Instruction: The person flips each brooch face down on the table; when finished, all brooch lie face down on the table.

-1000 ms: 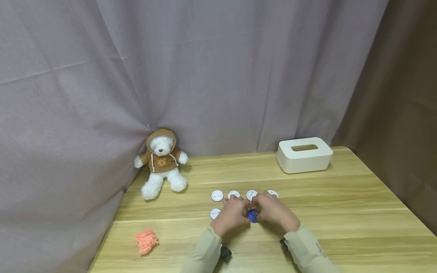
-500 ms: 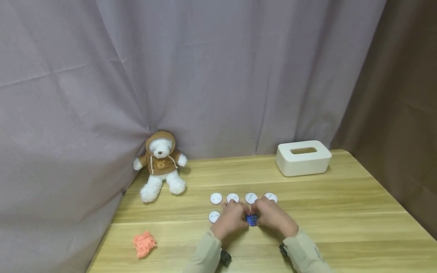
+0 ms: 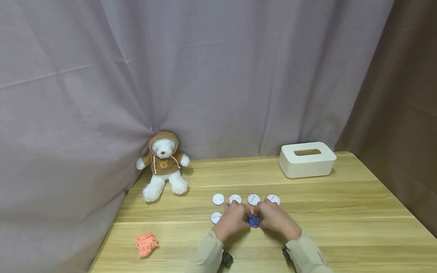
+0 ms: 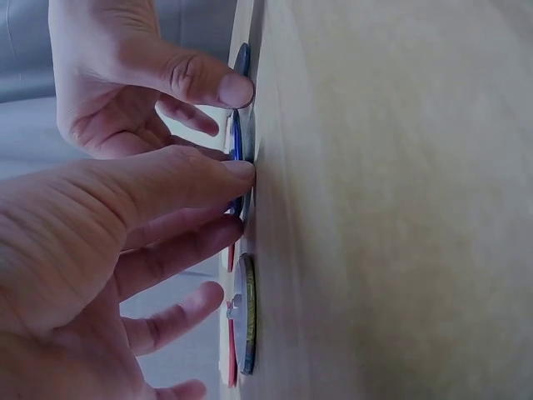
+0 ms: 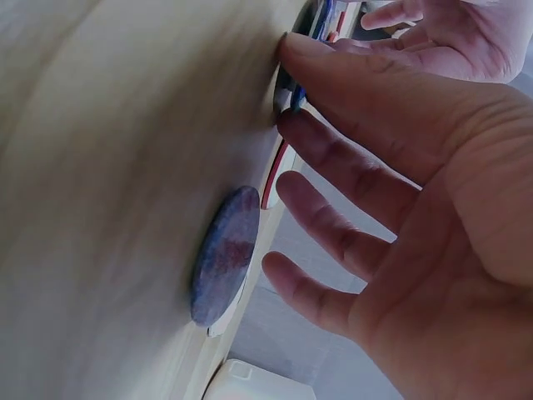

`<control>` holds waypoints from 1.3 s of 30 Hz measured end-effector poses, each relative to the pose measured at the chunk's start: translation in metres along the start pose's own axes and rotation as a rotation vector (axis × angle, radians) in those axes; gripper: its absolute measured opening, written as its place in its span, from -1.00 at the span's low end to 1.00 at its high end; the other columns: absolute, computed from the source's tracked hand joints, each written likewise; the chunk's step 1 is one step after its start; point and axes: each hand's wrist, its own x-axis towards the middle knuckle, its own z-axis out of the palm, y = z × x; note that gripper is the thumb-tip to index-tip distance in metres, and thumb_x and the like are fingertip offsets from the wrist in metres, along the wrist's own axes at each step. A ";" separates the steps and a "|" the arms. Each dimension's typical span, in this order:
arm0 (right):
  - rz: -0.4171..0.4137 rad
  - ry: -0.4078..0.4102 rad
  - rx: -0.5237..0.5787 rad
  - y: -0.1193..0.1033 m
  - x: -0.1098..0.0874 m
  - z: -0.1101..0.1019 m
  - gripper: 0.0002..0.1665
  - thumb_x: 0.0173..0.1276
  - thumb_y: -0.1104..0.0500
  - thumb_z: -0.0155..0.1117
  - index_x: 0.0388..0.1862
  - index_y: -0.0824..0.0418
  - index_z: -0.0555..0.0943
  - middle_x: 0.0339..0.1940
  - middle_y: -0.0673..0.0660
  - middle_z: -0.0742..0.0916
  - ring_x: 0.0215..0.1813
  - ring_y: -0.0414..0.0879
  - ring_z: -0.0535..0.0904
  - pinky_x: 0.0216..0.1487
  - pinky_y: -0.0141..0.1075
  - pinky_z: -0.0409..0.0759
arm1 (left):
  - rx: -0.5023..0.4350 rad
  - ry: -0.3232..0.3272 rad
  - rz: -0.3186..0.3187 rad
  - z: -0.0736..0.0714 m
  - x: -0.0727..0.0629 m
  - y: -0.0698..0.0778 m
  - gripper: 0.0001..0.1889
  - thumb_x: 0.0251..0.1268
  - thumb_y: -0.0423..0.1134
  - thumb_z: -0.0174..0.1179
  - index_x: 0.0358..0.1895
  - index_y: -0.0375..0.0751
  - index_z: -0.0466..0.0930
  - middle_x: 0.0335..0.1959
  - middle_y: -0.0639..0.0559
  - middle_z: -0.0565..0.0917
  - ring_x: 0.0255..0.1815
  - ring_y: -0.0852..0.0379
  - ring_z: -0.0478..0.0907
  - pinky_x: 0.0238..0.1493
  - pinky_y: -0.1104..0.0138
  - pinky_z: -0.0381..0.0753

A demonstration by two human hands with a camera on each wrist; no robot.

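Note:
A round blue pin badge (image 3: 254, 221) lies patterned face up between my hands. My left hand (image 3: 235, 219) pinches its left edge; in the left wrist view the thumb and a finger close on the blue badge (image 4: 236, 137). On the other side my right hand (image 3: 275, 220) grips the right edge with thumb and forefinger, its other fingers spread. Under that hand, a purple-blue badge (image 5: 226, 254) with a reddish patch shows in the right wrist view. Beside my left fingers, a badge (image 4: 245, 315) rests with its pin side up.
Several white-backed badges (image 3: 253, 200) form a row just beyond my hands, and another badge (image 3: 216, 217) sits left of my left hand. Coral yarn (image 3: 146, 244) lies at the left. A teddy bear (image 3: 164, 165) and a white tissue box (image 3: 307, 160) stand at the back.
My fingers have closed in around the blue badge, and its pattern has turned. The reddish patch seen between my hands a second ago is out of sight. The head view has shifted slightly.

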 end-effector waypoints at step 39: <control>0.023 0.056 0.064 0.014 0.010 -0.004 -0.64 -0.15 0.48 0.40 -0.43 0.11 0.54 -0.70 -0.23 0.48 -0.52 -0.28 0.36 -0.40 -0.30 0.37 | -0.020 0.061 -0.049 0.002 0.017 0.000 -0.78 -0.04 -0.38 0.38 -0.68 0.02 0.64 -0.25 0.31 0.75 -0.31 0.21 0.62 -0.12 0.07 0.38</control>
